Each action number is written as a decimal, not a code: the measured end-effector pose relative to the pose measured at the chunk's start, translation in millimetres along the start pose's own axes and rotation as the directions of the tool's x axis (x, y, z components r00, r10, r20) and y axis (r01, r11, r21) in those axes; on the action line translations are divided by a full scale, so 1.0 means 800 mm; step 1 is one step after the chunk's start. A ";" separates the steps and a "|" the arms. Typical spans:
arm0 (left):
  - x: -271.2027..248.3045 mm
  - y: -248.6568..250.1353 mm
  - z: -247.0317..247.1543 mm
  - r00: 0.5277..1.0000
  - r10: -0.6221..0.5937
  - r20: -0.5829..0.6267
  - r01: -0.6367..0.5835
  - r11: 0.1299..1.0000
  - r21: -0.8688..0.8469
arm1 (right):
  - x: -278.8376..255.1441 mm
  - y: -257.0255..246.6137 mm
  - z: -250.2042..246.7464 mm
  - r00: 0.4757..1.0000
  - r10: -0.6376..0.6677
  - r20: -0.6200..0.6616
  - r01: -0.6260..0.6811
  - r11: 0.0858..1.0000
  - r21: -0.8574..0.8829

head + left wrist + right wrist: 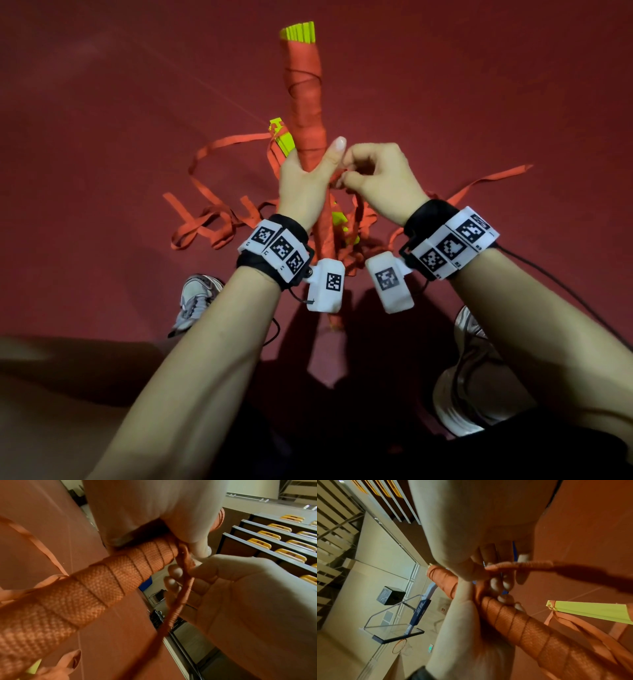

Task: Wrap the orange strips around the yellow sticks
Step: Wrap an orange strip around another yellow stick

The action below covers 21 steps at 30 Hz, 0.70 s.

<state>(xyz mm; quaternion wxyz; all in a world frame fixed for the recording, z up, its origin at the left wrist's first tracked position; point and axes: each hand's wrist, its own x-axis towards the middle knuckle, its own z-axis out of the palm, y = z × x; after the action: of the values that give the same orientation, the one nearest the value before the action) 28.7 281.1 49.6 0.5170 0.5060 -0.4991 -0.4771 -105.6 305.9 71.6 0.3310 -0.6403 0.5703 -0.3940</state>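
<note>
Item: wrapped bundle (pixel 306 113), gripped in my left hand (pixel 301 185); right hand (pixel 376 178) pinching orange strip (pixel 181 588) (twisted). Risk: slack loosens the turns.

Yellow sticks (pixel 300 34) bundled, held up tilted, mostly wound in orange strip (pixel 306 113), loose strips (pixel 209 219) heaped on the floor

Head view looks steeply down from above onto both wrists; each wrist view looks close along its palm, and all three share the wrapped bundle (pixel 305 113) between left hand (pixel 301 181) and right hand (pixel 380 178).
</note>
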 end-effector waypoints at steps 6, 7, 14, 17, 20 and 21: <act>-0.001 0.007 -0.003 0.999 0.034 0.021 -0.036 0.992 0.121 | 0.001 0.005 -0.009 0.986 -0.047 -0.160 0.026 0.991 -0.129; -0.001 0.009 -0.004 1.000 0.028 0.010 -0.029 0.991 0.129 | 0.003 0.008 -0.011 0.986 -0.049 -0.157 0.028 0.990 -0.137; -0.001 0.016 -0.010 1.000 0.002 0.008 -0.001 0.999 -0.036 | 0.012 0.012 -0.033 0.993 -0.076 0.090 0.092 0.977 -0.195; -0.006 0.019 -0.005 0.999 0.023 0.044 -0.019 0.997 -0.074 | 0.014 0.011 -0.036 0.953 -0.012 0.302 0.099 0.956 -0.275; -0.007 0.017 -0.003 0.997 0.008 0.075 -0.003 0.998 -0.067 | 0.015 0.011 -0.041 0.917 0.014 0.399 0.112 0.951 -0.288; -0.006 0.016 -0.004 0.997 0.000 0.074 0.004 0.998 -0.058 | 0.014 0.010 -0.043 0.915 -0.009 0.403 0.124 0.958 -0.260</act>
<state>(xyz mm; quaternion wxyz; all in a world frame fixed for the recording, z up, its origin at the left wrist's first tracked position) 31.6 286.5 62.3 0.5121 0.4732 -0.5032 -0.5105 -139.1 294.5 82.4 0.3323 -0.7662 0.5189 -0.1824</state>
